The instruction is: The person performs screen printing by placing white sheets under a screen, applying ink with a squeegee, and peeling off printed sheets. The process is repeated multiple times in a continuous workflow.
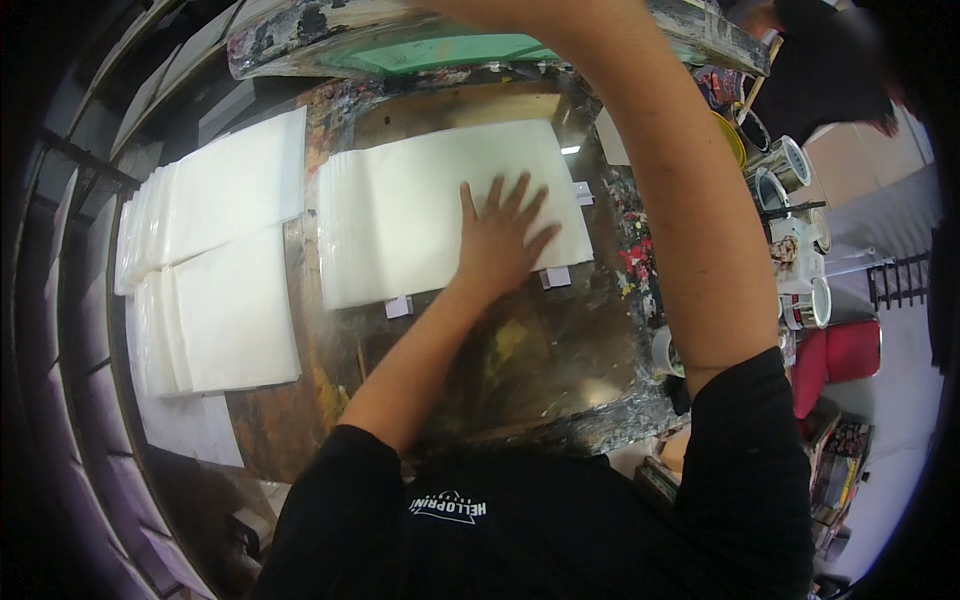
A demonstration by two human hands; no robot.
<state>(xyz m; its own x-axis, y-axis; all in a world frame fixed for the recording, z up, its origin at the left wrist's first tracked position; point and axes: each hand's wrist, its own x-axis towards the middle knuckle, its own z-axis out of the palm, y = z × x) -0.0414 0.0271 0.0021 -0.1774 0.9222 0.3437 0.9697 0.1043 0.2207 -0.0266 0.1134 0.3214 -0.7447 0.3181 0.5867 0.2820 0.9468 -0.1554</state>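
Note:
My left hand (505, 232) lies palm down with its fingers spread on a stack of whitish, translucent plastic sheets or bags (400, 215); which of the two I cannot tell. Small white tabs (399, 306) sit against the stack's near edge, and another white tab (583, 193) is at its right edge. My right arm (690, 200) stretches up and across to the far side, over a paint-stained frame (290, 45) with green mesh (450, 52). The right hand itself is cut off by the top of the picture.
Two more whitish stacks, a far one (235, 185) and a near one (235, 320), lie at the left of the paint-spotted table (500, 370). Cans (790, 165) and a tape roll (663, 350) line the right side. A dark-clothed person (830, 65) is at upper right, above a red chair (845, 355).

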